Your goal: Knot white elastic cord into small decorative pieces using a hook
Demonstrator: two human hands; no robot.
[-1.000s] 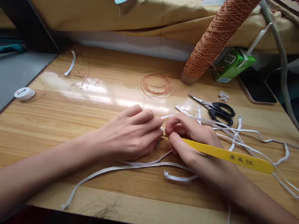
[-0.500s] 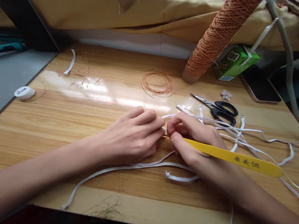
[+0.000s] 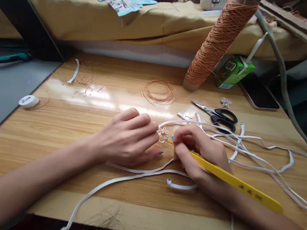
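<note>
A small flower of looped white cord [image 3: 163, 134] shows between my hands, with some orange thread at its centre. Curled fingers of my left hand [image 3: 131, 138] hold its left edge, which they partly hide; the thumb lies lower, apart from the flower. My right hand [image 3: 199, 149] grips yellow tweezers [image 3: 245, 184], whose narrow tips reach the flower's lower right side. Whether the tips pinch the cord is too small to tell. Long white cord [image 3: 124, 178] runs under and around both hands.
Black-handled scissors [image 3: 220, 115] lie beyond my right hand, near another cord flower [image 3: 226, 102]. Behind are a coil of orange thread [image 3: 158, 92], a tall thread cone [image 3: 211, 44], a green drink carton [image 3: 231, 74] and a phone [image 3: 260, 92]. A white spool [image 3: 29, 101] sits left.
The view has tilted up slightly. My left hand has shifted a little left and its thumb has moved away from the fingers, so the cord flower is now exposed. The tweezers remain in my right hand.
</note>
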